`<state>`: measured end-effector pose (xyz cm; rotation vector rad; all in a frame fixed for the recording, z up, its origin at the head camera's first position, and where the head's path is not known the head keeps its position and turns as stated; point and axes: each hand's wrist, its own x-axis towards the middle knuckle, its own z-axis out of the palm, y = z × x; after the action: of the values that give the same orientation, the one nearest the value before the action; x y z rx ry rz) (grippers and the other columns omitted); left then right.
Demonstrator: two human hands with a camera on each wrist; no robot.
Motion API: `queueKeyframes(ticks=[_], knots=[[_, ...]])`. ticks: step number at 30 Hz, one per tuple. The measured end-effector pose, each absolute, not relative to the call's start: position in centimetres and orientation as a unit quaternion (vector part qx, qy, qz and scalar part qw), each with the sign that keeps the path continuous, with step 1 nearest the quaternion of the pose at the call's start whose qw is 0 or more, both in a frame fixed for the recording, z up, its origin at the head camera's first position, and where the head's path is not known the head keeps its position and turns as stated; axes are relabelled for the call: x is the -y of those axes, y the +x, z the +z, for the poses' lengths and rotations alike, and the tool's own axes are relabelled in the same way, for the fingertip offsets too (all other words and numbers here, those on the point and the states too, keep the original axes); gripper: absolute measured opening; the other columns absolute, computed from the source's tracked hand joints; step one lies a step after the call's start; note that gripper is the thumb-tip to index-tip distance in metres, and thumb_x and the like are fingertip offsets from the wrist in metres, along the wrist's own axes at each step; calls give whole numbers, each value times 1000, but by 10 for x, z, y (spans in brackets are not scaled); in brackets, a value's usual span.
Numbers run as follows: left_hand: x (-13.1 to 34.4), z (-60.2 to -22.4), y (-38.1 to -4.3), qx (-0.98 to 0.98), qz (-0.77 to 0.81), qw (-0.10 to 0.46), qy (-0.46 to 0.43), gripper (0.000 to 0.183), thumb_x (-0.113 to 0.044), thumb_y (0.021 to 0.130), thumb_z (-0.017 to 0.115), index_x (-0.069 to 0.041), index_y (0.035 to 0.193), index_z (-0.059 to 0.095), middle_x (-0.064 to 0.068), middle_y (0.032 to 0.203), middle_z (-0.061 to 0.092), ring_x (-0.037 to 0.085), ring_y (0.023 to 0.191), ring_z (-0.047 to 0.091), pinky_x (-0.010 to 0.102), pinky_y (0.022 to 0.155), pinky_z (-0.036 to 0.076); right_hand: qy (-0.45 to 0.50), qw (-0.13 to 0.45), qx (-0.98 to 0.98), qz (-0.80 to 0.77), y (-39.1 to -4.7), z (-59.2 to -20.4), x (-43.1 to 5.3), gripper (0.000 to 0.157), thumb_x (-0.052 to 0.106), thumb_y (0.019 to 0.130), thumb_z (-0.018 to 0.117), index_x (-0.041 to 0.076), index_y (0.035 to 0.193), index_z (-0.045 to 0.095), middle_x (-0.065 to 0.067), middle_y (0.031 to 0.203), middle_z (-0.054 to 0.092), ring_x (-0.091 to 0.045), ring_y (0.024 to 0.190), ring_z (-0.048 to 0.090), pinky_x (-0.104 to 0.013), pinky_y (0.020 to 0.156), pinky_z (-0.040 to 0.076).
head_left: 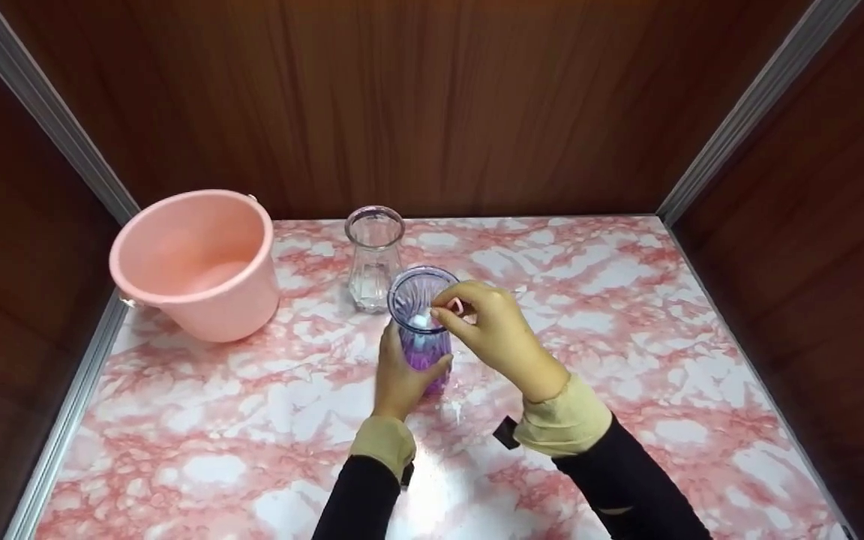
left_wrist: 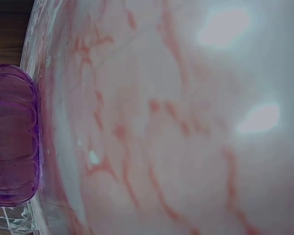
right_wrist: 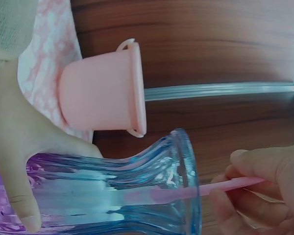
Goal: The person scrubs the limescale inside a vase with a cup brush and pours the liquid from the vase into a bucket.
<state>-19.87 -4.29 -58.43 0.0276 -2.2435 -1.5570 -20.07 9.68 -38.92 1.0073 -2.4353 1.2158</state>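
Observation:
A ribbed glass vase point(head_left: 432, 367), blue at its flared mouth and purple below, stands near the table's middle. My left hand point(head_left: 402, 379) grips it, thumb on the near side. Between fingers and thumb, my right hand point(head_left: 496, 326) pinches the pink handle of a long brush point(right_wrist: 213, 187) just above the rim. The brush's whitish head is inside the vase, blurred through the glass, so its kind of bristle or sponge cannot be told. In the left wrist view only the vase's purple lower part point(left_wrist: 12, 137) shows, at the left edge; the left fingers are out of sight there.
A clear glass vase point(head_left: 374, 262) stands just behind the coloured one. On the left is a pink bucket point(head_left: 233, 315) with its handle down. Wood-patterned panels point(head_left: 417, 112) enclose the pink marbled table point(head_left: 627, 337) at the back and sides. Small wet-looking spots lie by the vase.

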Motion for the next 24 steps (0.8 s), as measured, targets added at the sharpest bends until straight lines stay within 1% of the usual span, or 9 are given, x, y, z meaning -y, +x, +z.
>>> queueKeyframes(ticks=[3, 6, 9, 13, 16, 19, 24], knots=[[43, -584, -199, 806, -558, 200, 14, 108, -38, 72, 92, -2, 154, 31, 21, 142, 49, 35, 126, 52, 49, 110, 43, 338, 91, 827, 439, -198, -386, -100, 10, -2, 89, 74, -5, 98, 73, -13, 93, 71, -22, 85, 67, -28, 79, 61], [44, -585, -198, 809, -553, 198, 17, 108, -38, 72, 92, -2, 154, 31, 22, 143, 48, 36, 128, 50, 49, 112, 42, 332, 84, 824, 450, -196, -384, -102, 15, -4, 88, 74, -6, 102, 73, -14, 95, 71, -24, 87, 67, -27, 79, 61], [43, -585, -198, 811, -550, 196, 17, 108, -39, 72, 91, -1, 154, 31, 22, 145, 47, 36, 130, 49, 50, 113, 41, 332, 100, 825, 446, -196, -385, -102, 16, -6, 87, 74, -5, 103, 74, -14, 95, 70, -25, 88, 67, -26, 78, 61], [43, -584, -199, 811, -551, 196, 16, 108, -39, 72, 91, -1, 154, 31, 22, 145, 47, 36, 130, 49, 49, 112, 41, 341, 135, 831, 419, -198, -388, -98, 15, -6, 88, 73, -4, 102, 75, -14, 96, 72, -25, 88, 69, -26, 77, 61], [43, -583, -199, 807, -556, 198, 12, 108, -40, 72, 91, -1, 153, 32, 22, 143, 48, 35, 128, 50, 49, 111, 42, 352, 151, 833, 399, -201, -392, -94, 13, -5, 89, 72, -3, 101, 75, -15, 98, 74, -26, 88, 70, -29, 78, 62], [44, -583, -200, 804, -559, 201, 9, 108, -39, 71, 91, -1, 153, 32, 21, 143, 48, 34, 127, 50, 48, 111, 42, 360, 152, 835, 386, -206, -394, -89, 12, -4, 90, 71, -3, 102, 75, -16, 98, 73, -27, 88, 70, -33, 77, 62], [43, -585, -201, 806, -555, 205, 9, 107, -39, 71, 91, -1, 152, 33, 21, 142, 49, 34, 127, 51, 48, 111, 42, 370, 124, 844, 368, -214, -392, -80, 11, -5, 91, 69, -5, 101, 73, -17, 99, 72, -28, 91, 69, -40, 79, 62]])
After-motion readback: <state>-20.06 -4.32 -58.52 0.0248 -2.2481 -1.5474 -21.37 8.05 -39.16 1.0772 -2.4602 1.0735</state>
